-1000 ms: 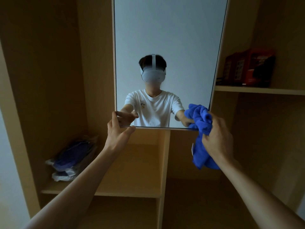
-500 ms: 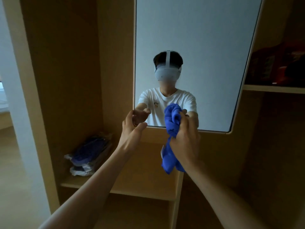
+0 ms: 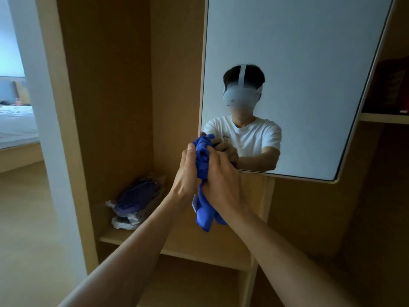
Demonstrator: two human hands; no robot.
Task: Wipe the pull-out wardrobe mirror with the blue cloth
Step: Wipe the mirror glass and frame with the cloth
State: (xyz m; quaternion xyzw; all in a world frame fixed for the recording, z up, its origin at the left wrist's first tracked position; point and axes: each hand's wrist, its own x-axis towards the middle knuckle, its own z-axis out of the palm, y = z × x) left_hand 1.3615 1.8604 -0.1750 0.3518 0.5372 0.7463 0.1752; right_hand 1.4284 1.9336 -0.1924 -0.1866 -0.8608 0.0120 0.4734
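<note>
The pull-out mirror (image 3: 298, 52), in a pale frame, fills the upper right and reflects a person in a white shirt. The bunched blue cloth (image 3: 202, 156) is at the mirror's lower left corner, and its tail hangs down below my hands. My right hand (image 3: 223, 180) grips the cloth, fingers curled round it. My left hand (image 3: 186, 173) lies against the cloth's left side, right at that corner. Its fingertips are hidden behind the cloth, so I cannot tell whether it holds the cloth or the mirror's edge.
Wooden wardrobe panels stand left of and behind the mirror. A shelf (image 3: 124, 239) below left carries a bundle of plastic-wrapped dark fabric (image 3: 135, 200). Another shelf (image 3: 382, 118) sits at right behind the mirror. A doorway at far left shows a bed (image 3: 15, 127).
My right hand has carried the cloth leftward along the mirror's lower edge until it meets my left hand at the lower left corner. The view has shifted, so the mirror sits further right.
</note>
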